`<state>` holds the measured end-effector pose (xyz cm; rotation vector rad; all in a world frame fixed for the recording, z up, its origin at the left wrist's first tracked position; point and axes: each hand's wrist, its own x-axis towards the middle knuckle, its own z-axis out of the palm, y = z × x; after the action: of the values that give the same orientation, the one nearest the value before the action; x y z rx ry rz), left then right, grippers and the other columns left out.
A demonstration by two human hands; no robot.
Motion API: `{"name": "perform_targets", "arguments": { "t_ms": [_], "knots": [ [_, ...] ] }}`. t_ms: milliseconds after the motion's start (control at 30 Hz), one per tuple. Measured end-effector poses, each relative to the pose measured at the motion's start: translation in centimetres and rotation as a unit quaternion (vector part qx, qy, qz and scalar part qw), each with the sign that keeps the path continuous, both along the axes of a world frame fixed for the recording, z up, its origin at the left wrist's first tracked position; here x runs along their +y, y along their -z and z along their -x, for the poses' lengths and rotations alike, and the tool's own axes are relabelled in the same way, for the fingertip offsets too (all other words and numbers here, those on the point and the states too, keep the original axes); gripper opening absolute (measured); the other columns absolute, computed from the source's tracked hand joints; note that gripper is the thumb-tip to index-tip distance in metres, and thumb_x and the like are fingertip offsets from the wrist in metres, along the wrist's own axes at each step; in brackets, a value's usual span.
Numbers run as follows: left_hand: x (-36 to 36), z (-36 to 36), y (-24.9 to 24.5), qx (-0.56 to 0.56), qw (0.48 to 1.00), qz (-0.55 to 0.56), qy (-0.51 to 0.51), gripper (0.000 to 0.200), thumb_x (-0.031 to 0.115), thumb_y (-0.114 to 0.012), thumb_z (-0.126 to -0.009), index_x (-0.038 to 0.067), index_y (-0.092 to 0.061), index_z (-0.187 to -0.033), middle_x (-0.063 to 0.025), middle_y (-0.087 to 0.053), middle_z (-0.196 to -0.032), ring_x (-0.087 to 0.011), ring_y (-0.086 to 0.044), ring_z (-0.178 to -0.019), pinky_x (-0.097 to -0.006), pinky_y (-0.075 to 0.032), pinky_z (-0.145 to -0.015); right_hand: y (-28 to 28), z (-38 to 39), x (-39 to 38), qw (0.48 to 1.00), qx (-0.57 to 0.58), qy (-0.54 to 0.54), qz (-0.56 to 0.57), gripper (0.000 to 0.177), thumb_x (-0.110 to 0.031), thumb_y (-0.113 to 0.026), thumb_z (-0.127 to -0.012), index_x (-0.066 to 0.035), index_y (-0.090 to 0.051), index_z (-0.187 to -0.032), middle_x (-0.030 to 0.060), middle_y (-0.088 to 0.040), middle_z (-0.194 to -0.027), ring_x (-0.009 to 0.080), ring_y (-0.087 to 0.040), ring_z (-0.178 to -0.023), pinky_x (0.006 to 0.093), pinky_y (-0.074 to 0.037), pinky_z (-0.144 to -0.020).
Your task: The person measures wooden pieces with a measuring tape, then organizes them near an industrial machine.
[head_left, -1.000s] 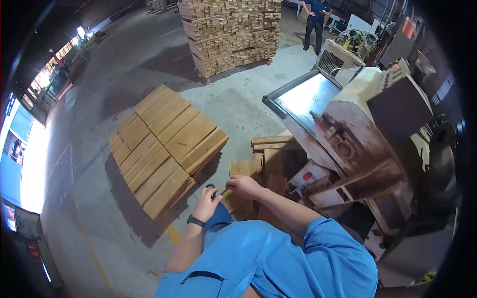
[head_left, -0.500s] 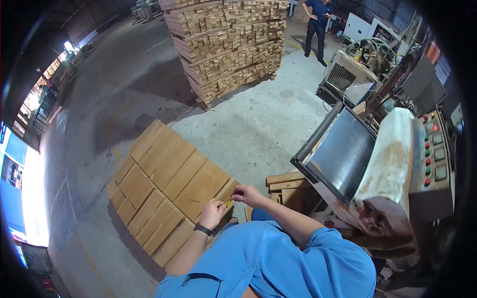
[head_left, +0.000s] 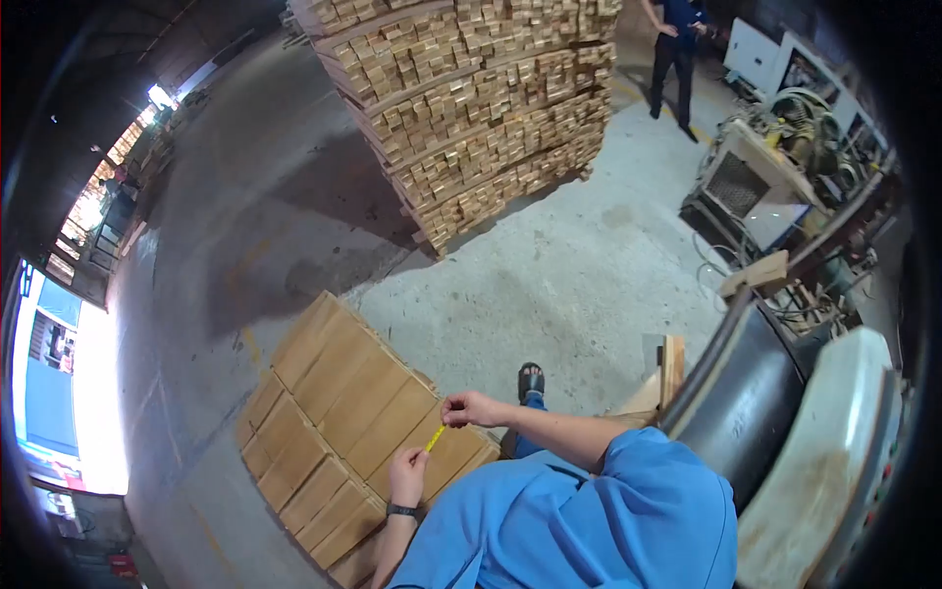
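Observation:
A short length of yellow measuring tape (head_left: 436, 438) stretches between my two hands, above the near right part of a stack of wooden boards (head_left: 339, 393). My left hand (head_left: 407, 475), with a dark band at the wrist, is closed on the tape's lower end. The upper end is pinched in the fingers of my right hand (head_left: 469, 409). Any tape case is too small or hidden to make out.
A tall stack of wood strips (head_left: 491, 108) rises ahead. A machine with a dark belt (head_left: 746, 402) and pale cover (head_left: 824, 461) stands at right, near upright wood pieces (head_left: 671, 371). Beyond, a person (head_left: 675, 64) stands near other equipment (head_left: 756, 177).
My hands have moved apart, showing more yellow tape between them. The view has shifted, and a sandaled foot now shows ahead of my right arm.

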<state>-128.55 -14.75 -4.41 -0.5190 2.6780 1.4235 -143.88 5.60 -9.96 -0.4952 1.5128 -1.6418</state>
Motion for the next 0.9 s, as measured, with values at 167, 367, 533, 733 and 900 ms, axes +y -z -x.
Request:
{"name": "perform_targets", "arguments": {
  "t_ms": [167,367,533,733,900],
  "knots": [
    [7.7,15.8,0.5,-0.06,0.996,0.052,0.048,0.019,0.016,-0.072,-0.088,-0.001,-0.072,-0.095,-0.0122,-0.063,-0.086,-0.0241,-0.062,-0.077,-0.0341,-0.05,-0.07,2.4,15.1,8.6,0.997,-0.07,-0.005,0.018,0.014,-0.017,-0.069,-0.095,-0.003,-0.065,-0.099,0.002,-0.065,-0.083,0.0104,-0.06,-0.076,0.0273,-0.05,-0.069],
    [16.6,32.7,-4.3,-0.056,0.989,0.045,0.129,0.016,0.013,-0.072,-0.087,-0.001,-0.073,-0.095,-0.0128,-0.063,-0.088,-0.0252,-0.063,-0.08,-0.0352,-0.05,-0.073,0.0,25.5,19.7,0.983,-0.139,0.115,0.025,0.013,-0.015,-0.069,-0.094,-0.003,-0.064,-0.096,0.0026,-0.065,-0.081,0.0108,-0.058,-0.072,0.0273,-0.048,-0.067],
    [22.0,43.4,-4.6,0.035,0.975,0.051,0.212,0.011,0.007,-0.071,-0.086,-0.002,-0.072,-0.092,-0.0125,-0.061,-0.089,-0.0263,-0.062,-0.082,-0.0366,-0.05,-0.075,-5.2,31.4,27.0,0.967,-0.096,0.234,0.033,0.013,-0.015,-0.068,-0.094,-0.002,-0.065,-0.095,0.0032,-0.065,-0.08,0.011,-0.057,-0.073,0.0278,-0.048,-0.068],
    [32.1,52.5,-5.3,0.074,0.938,-0.066,0.334,0.01,0.005,-0.07,-0.085,-0.003,-0.07,-0.09,-0.0124,-0.059,-0.087,-0.0257,-0.059,-0.08,-0.0353,-0.049,-0.072,-10.4,34.7,37.6,0.934,-0.031,0.356,0.026,0.016,-0.016,-0.068,-0.095,0.0,-0.067,-0.097,0.0034,-0.066,-0.081,0.0111,-0.059,-0.075,0.0277,-0.05,-0.07],
    [44.2,59.8,-4.6,0.073,0.85,-0.082,0.515,0.008,0.005,-0.071,-0.084,-0.002,-0.071,-0.089,-0.0109,-0.059,-0.082,-0.0234,-0.06,-0.075,-0.0344,-0.049,-0.068,-12.1,32.6,47.5,0.849,0.008,0.527,-0.033,0.02,-0.021,-0.071,-0.093,-0.003,-0.07,-0.098,0.0029,-0.069,-0.086,0.0106,-0.061,-0.078,0.028,-0.051,-0.073]
  ]
}}
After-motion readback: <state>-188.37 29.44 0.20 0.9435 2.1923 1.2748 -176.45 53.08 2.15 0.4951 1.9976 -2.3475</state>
